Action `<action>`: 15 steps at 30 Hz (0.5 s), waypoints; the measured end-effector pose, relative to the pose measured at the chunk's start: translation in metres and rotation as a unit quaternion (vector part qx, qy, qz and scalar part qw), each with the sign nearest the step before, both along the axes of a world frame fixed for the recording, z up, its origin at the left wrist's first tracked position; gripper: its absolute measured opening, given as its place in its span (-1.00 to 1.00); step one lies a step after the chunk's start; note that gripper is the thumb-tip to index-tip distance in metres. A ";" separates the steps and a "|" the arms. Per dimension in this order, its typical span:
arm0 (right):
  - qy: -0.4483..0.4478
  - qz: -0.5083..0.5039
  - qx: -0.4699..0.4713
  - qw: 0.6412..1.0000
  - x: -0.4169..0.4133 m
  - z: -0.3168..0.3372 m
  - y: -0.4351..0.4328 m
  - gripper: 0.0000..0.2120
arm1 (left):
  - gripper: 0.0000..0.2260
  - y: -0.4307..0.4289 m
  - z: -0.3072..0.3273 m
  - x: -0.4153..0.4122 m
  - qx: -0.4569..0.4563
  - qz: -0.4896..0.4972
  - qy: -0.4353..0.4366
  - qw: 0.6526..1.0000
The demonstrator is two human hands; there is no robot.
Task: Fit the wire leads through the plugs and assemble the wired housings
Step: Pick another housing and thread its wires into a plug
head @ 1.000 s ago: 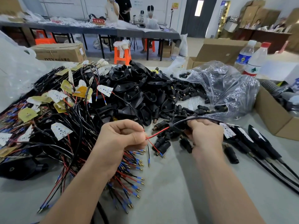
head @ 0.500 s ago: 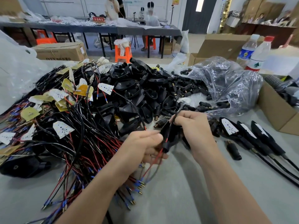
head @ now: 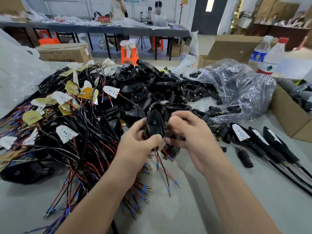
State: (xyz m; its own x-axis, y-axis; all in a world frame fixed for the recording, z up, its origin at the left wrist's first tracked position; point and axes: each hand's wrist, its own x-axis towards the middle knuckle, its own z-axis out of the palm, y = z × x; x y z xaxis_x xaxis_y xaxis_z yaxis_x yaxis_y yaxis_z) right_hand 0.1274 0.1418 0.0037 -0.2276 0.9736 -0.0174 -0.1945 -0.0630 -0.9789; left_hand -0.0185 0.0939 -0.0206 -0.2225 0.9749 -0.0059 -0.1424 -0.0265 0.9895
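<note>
Above the near middle of the grey table point(head: 219, 200), a black teardrop-shaped plastic housing point(head: 154, 123) is held upright between both hands, its long axis close to vertical and its screw-holed face turned to the camera. Its lower end is gripped by the curled fingers of the left hand point(head: 138, 142). The right hand point(head: 187, 132) is curled against its right edge; what is pinched there cannot be told through blur. Thin red and black wire leads point(head: 164, 168) hang from beneath the housing, their tips just over the table. A tangle of red and black wires point(head: 70, 146) crowds the left forearm, and a heap of black housings point(head: 143, 86) lies close behind. Grey surface shows between the right forearm and three assembled black housings with cables point(head: 263, 142), with a loose black cylindrical plug point(head: 244, 157) lying there
</note>
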 end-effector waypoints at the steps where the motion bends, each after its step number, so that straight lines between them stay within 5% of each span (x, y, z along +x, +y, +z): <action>1: -0.024 0.020 -0.006 0.999 -0.001 0.000 -0.002 -0.89 | -0.59 0.001 -0.001 0.001 0.023 0.044 0.026 0.998; 4: -0.091 0.101 -0.018 0.991 -0.009 -0.003 -0.011 -0.82 | -0.69 0.001 -0.004 0.005 0.101 0.094 0.044 0.989; 8: -0.074 0.215 -0.030 0.973 -0.013 -0.006 -0.016 -0.65 | -0.89 0.001 -0.007 0.003 0.089 0.149 0.010 0.985; 11: -0.186 0.144 0.041 0.971 -0.015 -0.012 -0.013 -0.76 | -0.91 0.002 -0.008 0.001 0.061 0.141 0.013 0.988; 15: -0.173 0.088 0.051 0.980 -0.011 -0.013 -0.007 -0.89 | -0.69 0.001 -0.006 -0.007 0.067 0.006 -0.039 0.997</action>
State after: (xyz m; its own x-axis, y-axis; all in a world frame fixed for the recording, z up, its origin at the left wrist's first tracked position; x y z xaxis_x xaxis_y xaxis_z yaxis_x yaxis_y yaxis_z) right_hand 0.1166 0.1352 -0.0097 -0.3902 0.9203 -0.0285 0.1557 0.0355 -0.9872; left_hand -0.0255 0.0950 -0.0268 -0.2384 0.9653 0.1066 -0.2171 -0.1600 0.9629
